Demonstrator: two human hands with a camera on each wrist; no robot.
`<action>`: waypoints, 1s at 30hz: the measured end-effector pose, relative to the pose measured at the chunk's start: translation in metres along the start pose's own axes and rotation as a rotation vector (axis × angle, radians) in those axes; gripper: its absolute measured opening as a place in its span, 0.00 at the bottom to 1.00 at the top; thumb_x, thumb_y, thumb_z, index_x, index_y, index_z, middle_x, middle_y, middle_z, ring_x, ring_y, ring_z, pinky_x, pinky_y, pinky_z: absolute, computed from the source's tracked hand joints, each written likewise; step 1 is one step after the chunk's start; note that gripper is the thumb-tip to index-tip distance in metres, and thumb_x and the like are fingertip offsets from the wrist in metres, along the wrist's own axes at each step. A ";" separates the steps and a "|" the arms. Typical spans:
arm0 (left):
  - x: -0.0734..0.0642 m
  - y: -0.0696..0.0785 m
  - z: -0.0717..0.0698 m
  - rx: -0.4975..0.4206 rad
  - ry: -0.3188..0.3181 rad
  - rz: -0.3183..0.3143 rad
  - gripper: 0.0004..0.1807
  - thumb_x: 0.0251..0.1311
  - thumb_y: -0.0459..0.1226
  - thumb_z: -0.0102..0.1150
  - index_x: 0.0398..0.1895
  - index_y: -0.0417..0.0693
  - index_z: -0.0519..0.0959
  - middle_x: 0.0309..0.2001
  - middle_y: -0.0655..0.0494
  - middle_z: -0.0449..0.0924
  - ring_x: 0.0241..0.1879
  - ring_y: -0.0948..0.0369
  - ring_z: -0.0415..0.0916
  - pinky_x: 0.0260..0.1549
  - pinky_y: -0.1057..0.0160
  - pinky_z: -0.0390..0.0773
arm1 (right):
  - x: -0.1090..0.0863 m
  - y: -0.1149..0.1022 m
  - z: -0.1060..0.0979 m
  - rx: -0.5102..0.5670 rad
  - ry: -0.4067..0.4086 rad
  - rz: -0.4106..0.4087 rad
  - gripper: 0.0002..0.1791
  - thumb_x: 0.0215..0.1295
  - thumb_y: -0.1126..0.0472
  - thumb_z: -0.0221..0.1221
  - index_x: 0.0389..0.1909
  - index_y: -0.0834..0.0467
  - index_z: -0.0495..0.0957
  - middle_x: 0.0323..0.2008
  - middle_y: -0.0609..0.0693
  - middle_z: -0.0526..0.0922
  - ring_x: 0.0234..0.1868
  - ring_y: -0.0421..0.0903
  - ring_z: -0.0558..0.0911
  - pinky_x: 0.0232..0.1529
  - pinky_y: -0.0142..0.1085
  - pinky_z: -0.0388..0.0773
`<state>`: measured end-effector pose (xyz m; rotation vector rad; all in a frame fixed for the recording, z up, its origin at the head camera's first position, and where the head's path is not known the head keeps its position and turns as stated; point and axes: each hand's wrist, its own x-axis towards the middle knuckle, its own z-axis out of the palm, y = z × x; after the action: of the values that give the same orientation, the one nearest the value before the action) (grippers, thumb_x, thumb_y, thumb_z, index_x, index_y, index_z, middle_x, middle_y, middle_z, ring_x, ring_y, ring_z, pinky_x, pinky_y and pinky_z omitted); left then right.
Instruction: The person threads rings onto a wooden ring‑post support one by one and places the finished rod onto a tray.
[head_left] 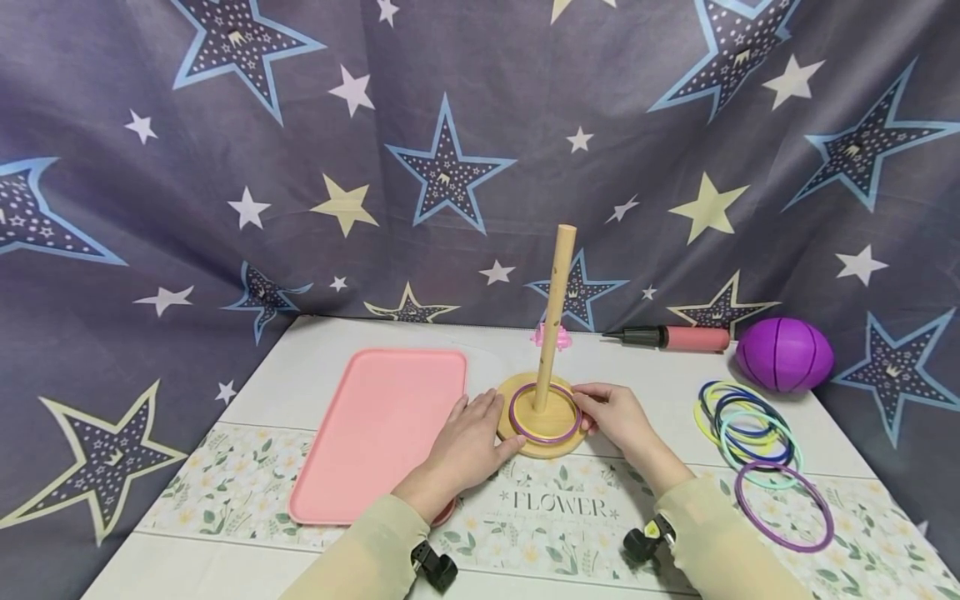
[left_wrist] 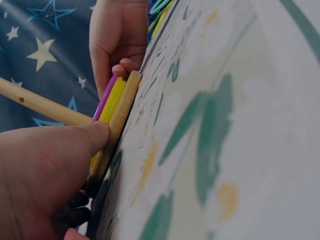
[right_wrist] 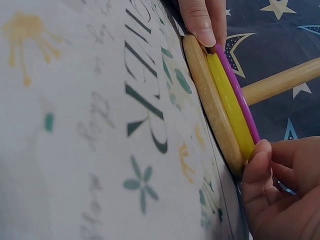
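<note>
A wooden stand has a round base (head_left: 551, 452) and an upright peg (head_left: 557, 308), slightly tilted in the head view. Around the peg, low over the base, lies a purple ring (right_wrist: 237, 87), with yellow rings (right_wrist: 231, 107) stacked under it. My left hand (head_left: 471, 437) rests at the base's left side, fingers extended, thumb against its near-left edge. On the opposite side, my right hand (head_left: 615, 419) pinches the purple ring's right edge between thumb and fingers.
A pink tray (head_left: 386, 433) lies left of the stand, partly under my left forearm. At right are overlapping yellow, blue and teal rings (head_left: 799, 454), another purple ring (head_left: 805, 547) and a purple ball (head_left: 784, 354). A hand pump (head_left: 697, 338) and small pink object (head_left: 562, 340) sit behind.
</note>
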<state>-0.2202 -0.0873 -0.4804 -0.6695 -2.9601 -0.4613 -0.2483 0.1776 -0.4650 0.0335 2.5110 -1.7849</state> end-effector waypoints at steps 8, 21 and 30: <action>0.001 -0.002 0.004 0.002 0.003 0.001 0.47 0.80 0.63 0.55 0.83 0.34 0.66 0.83 0.38 0.65 0.84 0.46 0.59 0.86 0.43 0.49 | -0.005 -0.005 -0.011 -0.003 0.019 0.006 0.21 0.84 0.62 0.61 0.68 0.71 0.81 0.34 0.56 0.86 0.26 0.39 0.81 0.26 0.30 0.82; 0.001 -0.002 0.003 -0.008 0.004 0.002 0.47 0.80 0.63 0.56 0.83 0.34 0.66 0.83 0.38 0.64 0.84 0.46 0.59 0.86 0.43 0.48 | -0.026 -0.007 -0.051 -0.069 0.043 -0.037 0.25 0.84 0.58 0.62 0.73 0.68 0.78 0.35 0.58 0.85 0.27 0.40 0.83 0.30 0.31 0.84; 0.001 -0.002 0.002 -0.019 0.012 0.005 0.46 0.80 0.62 0.57 0.83 0.34 0.67 0.83 0.38 0.65 0.84 0.46 0.59 0.85 0.42 0.49 | -0.050 0.000 -0.093 -0.143 0.055 -0.034 0.31 0.85 0.51 0.63 0.77 0.66 0.74 0.41 0.60 0.85 0.31 0.44 0.85 0.34 0.36 0.87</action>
<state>-0.2219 -0.0881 -0.4830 -0.6735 -2.9455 -0.4913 -0.2021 0.2667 -0.4313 0.0348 2.6863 -1.6334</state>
